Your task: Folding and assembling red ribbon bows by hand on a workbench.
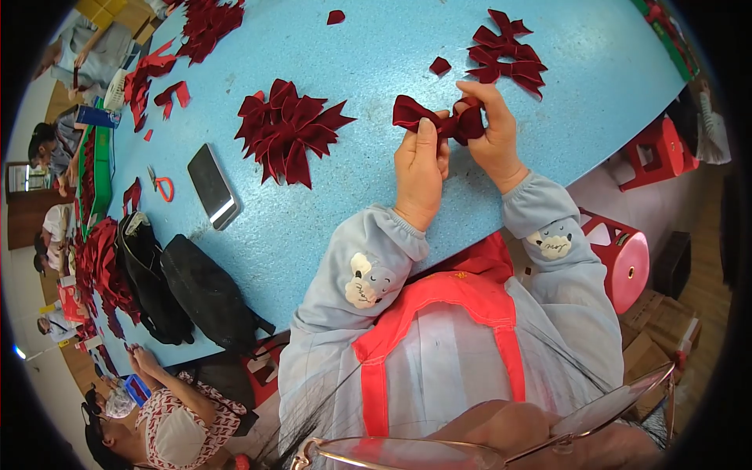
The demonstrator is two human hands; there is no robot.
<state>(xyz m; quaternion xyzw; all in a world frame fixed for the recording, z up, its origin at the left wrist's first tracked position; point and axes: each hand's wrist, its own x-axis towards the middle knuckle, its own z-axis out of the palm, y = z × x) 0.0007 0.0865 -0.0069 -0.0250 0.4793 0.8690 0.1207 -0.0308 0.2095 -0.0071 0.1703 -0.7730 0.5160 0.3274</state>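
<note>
Between my two hands, raised over the blue table, is a dark red velvet bow [452, 125]. My left hand [421, 166] pinches it near the middle, thumb on top. My right hand [495, 131] grips the bow's right loop, its index finger curled over the top. Just beyond my right hand lies a small group of finished-looking red bows [507, 55]. A larger heap of red bows [288, 131] rests on the table to the left of my left hand. One small red scrap [440, 66] lies beyond the held bow.
A smartphone [211, 186], orange-handled scissors [162, 186] and two black bags [207, 290] lie to the left. More red bows [207, 30] are piled at the far left. A co-worker [184, 415] sits at lower left. Red stools [659, 155] stand beyond the table's right edge.
</note>
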